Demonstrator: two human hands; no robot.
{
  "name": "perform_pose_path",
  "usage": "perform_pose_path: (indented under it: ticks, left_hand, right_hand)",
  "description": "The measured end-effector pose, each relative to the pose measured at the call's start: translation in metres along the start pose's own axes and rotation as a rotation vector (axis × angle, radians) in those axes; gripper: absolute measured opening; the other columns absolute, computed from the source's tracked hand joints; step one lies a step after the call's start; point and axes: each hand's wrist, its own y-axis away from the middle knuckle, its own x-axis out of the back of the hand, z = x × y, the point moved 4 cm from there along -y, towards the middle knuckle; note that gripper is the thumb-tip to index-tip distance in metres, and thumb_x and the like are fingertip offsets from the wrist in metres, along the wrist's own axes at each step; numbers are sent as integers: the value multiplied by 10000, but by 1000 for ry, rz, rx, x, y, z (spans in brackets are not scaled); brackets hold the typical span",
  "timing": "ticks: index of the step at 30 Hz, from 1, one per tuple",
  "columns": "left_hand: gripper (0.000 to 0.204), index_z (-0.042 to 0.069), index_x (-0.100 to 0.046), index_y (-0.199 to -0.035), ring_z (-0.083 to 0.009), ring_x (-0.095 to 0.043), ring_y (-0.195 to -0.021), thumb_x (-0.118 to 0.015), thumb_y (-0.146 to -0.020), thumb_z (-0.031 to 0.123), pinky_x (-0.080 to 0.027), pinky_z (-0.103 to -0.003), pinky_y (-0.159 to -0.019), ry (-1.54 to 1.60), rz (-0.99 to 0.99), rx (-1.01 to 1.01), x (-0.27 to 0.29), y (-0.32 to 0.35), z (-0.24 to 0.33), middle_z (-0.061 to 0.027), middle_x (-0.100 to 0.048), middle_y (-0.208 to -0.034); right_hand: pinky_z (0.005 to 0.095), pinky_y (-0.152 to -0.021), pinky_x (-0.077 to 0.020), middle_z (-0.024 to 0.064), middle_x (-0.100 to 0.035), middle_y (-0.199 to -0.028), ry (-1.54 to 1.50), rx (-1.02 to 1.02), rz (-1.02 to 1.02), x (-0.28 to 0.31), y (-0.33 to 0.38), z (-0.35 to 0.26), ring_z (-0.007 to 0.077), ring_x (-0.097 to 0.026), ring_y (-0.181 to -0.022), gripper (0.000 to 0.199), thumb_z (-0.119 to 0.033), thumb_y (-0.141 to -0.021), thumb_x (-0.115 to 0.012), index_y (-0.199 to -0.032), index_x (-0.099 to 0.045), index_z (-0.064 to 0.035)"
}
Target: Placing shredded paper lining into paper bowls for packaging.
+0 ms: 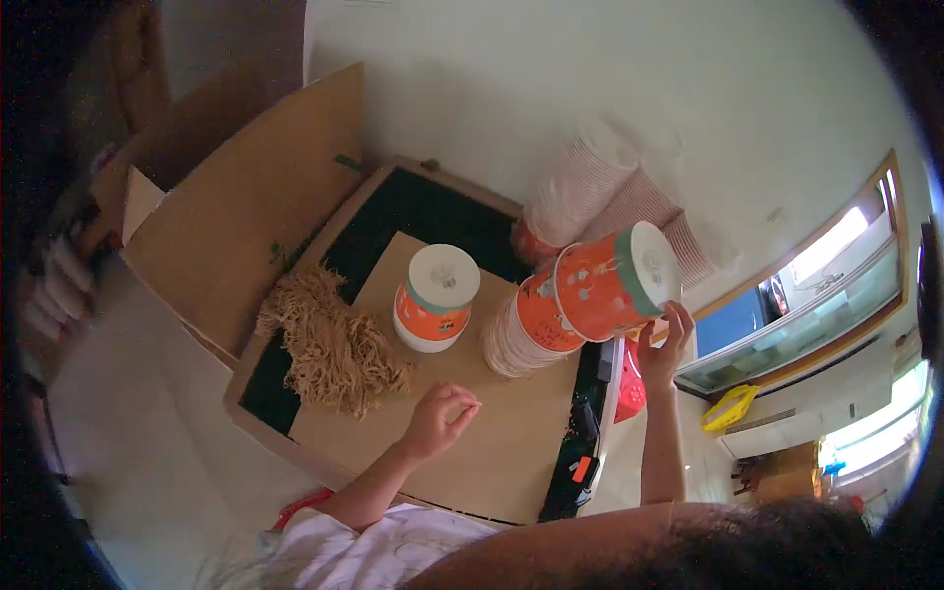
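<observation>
My right hand (pixel 665 346) is raised at the right, its fingers at the base edge of an orange paper bucket (pixel 598 287) with a green band and white bottom. That bucket is the outermost of a tilted nested stack (pixel 516 341) whose white rims show on the table. My left hand (pixel 440 421) hovers over the brown sheet, thumb and fingers pinched together. Whatever lies between those fingertips, if anything, I cannot make out. Beyond it another orange paper bucket (pixel 433 317) stands upside down, white bottom up. A heap of tan shredded strands (pixel 339 344) lies to its left.
An upright cardboard flap (pixel 251 211) borders the table's left side. Wrapped stacks of buckets (pixel 590 177) stand against the wall at the back. The brown sheet (pixel 472 462) covers a dark green surface (pixel 413 202). Small black items (pixel 584 421) and a red object (pixel 630 383) are at the right edge.
</observation>
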Motion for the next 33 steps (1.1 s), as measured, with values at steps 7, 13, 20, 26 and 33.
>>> perform_pose_path:
  ticks: [7, 13, 20, 26, 33]
  left_hand:
    - [64, 82, -617, -788, -210, -551, -786, -613, -728, 104, -435, -310, -721, -48, -23, -19, -4, -1, -11, -48, -584, -800]
    - [70, 87, -618, -799, -213, -550, -803, -603, -741, 124, -436, -318, -735, -69, -60, 35, -9, -3, -20, -48, -582, -810]
    - [69, 85, -615, -795, -216, -551, -805, -597, -749, 133, -437, -324, -736, -53, -63, 51, -11, -4, -29, -54, -582, -804]
    - [73, 80, -612, -787, -218, -556, -796, -597, -750, 141, -438, -319, -731, -40, -72, 76, -13, -7, -31, -55, -581, -797]
    - [71, 72, -610, -788, -218, -555, -794, -599, -747, 129, -441, -321, -720, -26, -89, 63, -19, -9, -31, -57, -579, -791]
  right_hand:
    - [394, -786, -433, 173, -469, -1075, -33, -7, -47, -29, 18, -2, 326, -489, -957, 466, 48, -699, -551, -1129, -442, -96]
    - [397, -778, -425, 153, -474, -1086, -32, -45, -153, -47, 32, 2, 321, -484, -945, 478, 69, -673, -540, -1118, -455, -80]
    - [428, -813, -386, 165, -464, -1081, -51, -33, -201, -56, 38, 0, 334, -464, -958, 479, 58, -666, -544, -1119, -453, -69]
    - [414, -837, -401, 171, -451, -1104, -40, -38, -241, -59, 44, -2, 344, -457, -994, 479, 58, -677, -563, -1120, -433, -71]
    - [427, -884, -364, 184, -416, -1172, -14, -79, -297, -58, 50, -9, 350, -417, -1065, 518, 63, -664, -546, -1150, -405, -52]
